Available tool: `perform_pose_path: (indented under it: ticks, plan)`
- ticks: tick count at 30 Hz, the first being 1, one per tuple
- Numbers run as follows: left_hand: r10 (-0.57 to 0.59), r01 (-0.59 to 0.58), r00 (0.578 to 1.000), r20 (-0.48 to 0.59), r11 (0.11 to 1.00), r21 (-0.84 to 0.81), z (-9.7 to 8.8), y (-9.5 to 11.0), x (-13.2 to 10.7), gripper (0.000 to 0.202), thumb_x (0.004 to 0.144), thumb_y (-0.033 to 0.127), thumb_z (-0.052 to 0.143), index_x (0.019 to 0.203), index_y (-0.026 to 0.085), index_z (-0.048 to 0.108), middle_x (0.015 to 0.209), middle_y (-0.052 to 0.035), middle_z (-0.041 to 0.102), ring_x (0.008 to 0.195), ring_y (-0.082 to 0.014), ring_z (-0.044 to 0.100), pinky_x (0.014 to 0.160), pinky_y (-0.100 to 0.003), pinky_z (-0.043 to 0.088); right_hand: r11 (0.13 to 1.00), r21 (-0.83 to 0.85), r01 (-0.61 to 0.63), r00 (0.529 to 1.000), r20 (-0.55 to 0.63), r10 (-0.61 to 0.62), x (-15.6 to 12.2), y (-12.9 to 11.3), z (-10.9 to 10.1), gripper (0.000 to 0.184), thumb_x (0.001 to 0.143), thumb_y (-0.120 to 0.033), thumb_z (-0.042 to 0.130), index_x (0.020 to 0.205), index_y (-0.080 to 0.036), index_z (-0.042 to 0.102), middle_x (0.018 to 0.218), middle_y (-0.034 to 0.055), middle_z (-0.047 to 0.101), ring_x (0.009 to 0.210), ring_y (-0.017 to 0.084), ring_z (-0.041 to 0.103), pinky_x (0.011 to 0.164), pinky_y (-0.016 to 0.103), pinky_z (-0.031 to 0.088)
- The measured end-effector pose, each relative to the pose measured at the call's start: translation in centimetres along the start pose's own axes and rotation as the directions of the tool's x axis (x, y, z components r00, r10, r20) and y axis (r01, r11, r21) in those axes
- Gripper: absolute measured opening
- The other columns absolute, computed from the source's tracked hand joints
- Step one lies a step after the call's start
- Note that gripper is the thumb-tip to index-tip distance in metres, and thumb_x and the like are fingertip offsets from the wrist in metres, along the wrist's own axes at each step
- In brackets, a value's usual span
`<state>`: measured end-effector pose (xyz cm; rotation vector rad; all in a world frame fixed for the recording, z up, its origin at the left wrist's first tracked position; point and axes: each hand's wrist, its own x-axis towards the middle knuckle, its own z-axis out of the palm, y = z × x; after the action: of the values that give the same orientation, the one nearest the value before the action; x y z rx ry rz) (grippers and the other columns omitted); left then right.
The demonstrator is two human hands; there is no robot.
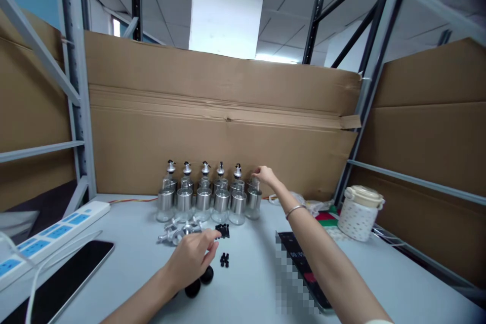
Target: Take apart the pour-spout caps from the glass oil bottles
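My right hand (266, 175) reaches to the back right end of two rows of glass bottles with silver bands. Its fingers are closed at the top of the rearmost right bottle; what they pinch is hidden. In front of that one stands another banded glass bottle (253, 203) with an uncapped neck. My left hand (194, 254) hovers low over the table, fingers curled together, and I cannot make out anything in them. Beside it lie a pile of silver-and-clear spout tops (180, 231), small black pieces (223, 231) and round black caps (193, 288).
Silver spout tops (205, 167) sit on several back-row bottles. A phone (299, 258) lies under my right forearm, a dark tablet-like device (72, 278) and white power strip (53, 238) at left. A white lidded canister (359, 215) stands right. Cardboard (224, 147) walls the back.
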<state>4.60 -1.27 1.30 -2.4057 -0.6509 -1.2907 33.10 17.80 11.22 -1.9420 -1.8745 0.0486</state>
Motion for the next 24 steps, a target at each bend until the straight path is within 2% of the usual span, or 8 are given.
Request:
perform_pose_path:
  ticks: [3, 7, 12, 15, 17, 19, 22, 24]
  plan:
    - [0.007, -0.007, 1.0, -0.015, 1.0, 0.01, -0.2, 0.0, 0.2, 0.013, 0.094, 0.014, 0.033, 0.101, 0.018, 0.043, 0.06, 0.0058, 0.054, 0.045, -0.009, 0.051, 0.048, -0.019, 0.041, 0.999, 0.025, -0.024, 0.999, -0.044, 0.025, -0.2, 0.4, -0.4, 0.03, 0.09, -0.032, 0.056, 0.116, -0.016, 0.057, 0.116, 0.0079, 0.059, 0.098, 0.02, 0.061, 0.083, 0.039, 0.053]
    - [-0.012, 0.013, 0.999, -0.052, 1.0, 0.015, -0.3, 0.0, 0.3, 0.013, 0.092, 0.012, 0.037, 0.101, 0.018, 0.045, 0.059, 0.0057, 0.051, 0.046, -0.0093, 0.049, 0.05, -0.02, 0.041, 0.993, 0.1, -0.06, 0.975, -0.206, 0.079, -1.5, 0.6, -2.0, 0.029, 0.091, -0.032, 0.055, 0.115, -0.016, 0.057, 0.115, 0.008, 0.06, 0.097, 0.019, 0.061, 0.082, 0.04, 0.053]
    - [0.03, -0.035, 0.991, -0.134, 0.999, -0.037, -0.6, 0.0, 0.1, 0.015, 0.087, 0.006, 0.043, 0.095, 0.018, 0.047, 0.06, 0.0046, 0.049, 0.049, -0.01, 0.045, 0.053, -0.021, 0.041, 0.975, 0.217, -0.044, 0.857, -0.493, 0.149, -4.5, -0.5, -6.3, 0.028, 0.092, -0.033, 0.052, 0.112, -0.014, 0.056, 0.108, 0.0074, 0.061, 0.094, 0.019, 0.061, 0.083, 0.04, 0.05]
    - [0.069, -0.082, 0.976, -0.206, 0.995, -0.057, -0.7, 0.2, 0.2, 0.019, 0.084, 0.005, 0.047, 0.098, 0.017, 0.047, 0.065, 0.0023, 0.053, 0.058, -0.0116, 0.049, 0.059, -0.024, 0.044, 0.965, 0.254, 0.062, 0.779, -0.617, 0.112, -7.1, -2.3, -9.1, 0.021, 0.093, -0.021, 0.041, 0.109, -0.012, 0.052, 0.108, 0.015, 0.062, 0.097, 0.025, 0.06, 0.083, 0.041, 0.045]
    - [0.065, -0.082, 0.97, -0.236, 0.995, -0.059, -0.6, 0.3, 0.3, 0.025, 0.083, 0.007, 0.051, 0.105, 0.017, 0.046, 0.077, -0.0019, 0.057, 0.069, -0.0141, 0.055, 0.065, -0.027, 0.048, 0.951, 0.261, 0.164, 0.75, -0.659, 0.051, -9.3, -3.6, -10.4, 0.017, 0.091, -0.023, 0.044, 0.103, -0.016, 0.052, 0.108, 0.0153, 0.063, 0.098, 0.028, 0.06, 0.083, 0.041, 0.043]
    - [0.051, -0.072, 0.965, -0.257, 0.995, -0.074, -0.5, 0.6, 0.5, 0.035, 0.083, 0.011, 0.056, 0.114, 0.018, 0.043, 0.093, -0.0071, 0.058, 0.084, -0.0173, 0.058, 0.073, -0.032, 0.051, 0.923, 0.275, 0.269, 0.746, -0.666, -0.019, -11.6, -4.9, -11.0, 0.011, 0.089, -0.025, 0.046, 0.096, -0.019, 0.052, 0.101, 0.0126, 0.065, 0.093, 0.027, 0.061, 0.081, 0.039, 0.043]
    - [0.031, -0.064, 0.961, -0.273, 0.992, -0.112, -0.4, 1.3, 0.6, 0.057, 0.082, 0.016, 0.061, 0.132, 0.023, 0.033, 0.12, -0.0146, 0.05, 0.112, -0.0238, 0.054, 0.088, -0.041, 0.05, 0.837, 0.348, 0.422, 0.778, -0.613, -0.138, -15.3, -6.6, -10.8, 0.01, 0.088, -0.031, 0.047, 0.085, -0.021, 0.049, 0.091, 0.0068, 0.067, 0.082, 0.019, 0.062, 0.072, 0.031, 0.046]
    - [0.059, -0.095, 0.953, -0.297, 0.99, -0.105, -0.5, 1.5, 0.3, 0.074, 0.081, 0.018, 0.065, 0.141, 0.03, 0.024, 0.138, -0.0162, 0.037, 0.129, -0.0282, 0.042, 0.097, -0.048, 0.044, 0.609, 0.607, 0.511, 0.846, -0.479, -0.233, -17.6, -7.7, -10.2, 0.017, 0.087, -0.037, 0.049, 0.083, -0.021, 0.048, 0.092, 0.0071, 0.067, 0.078, 0.017, 0.06, 0.066, 0.028, 0.046]
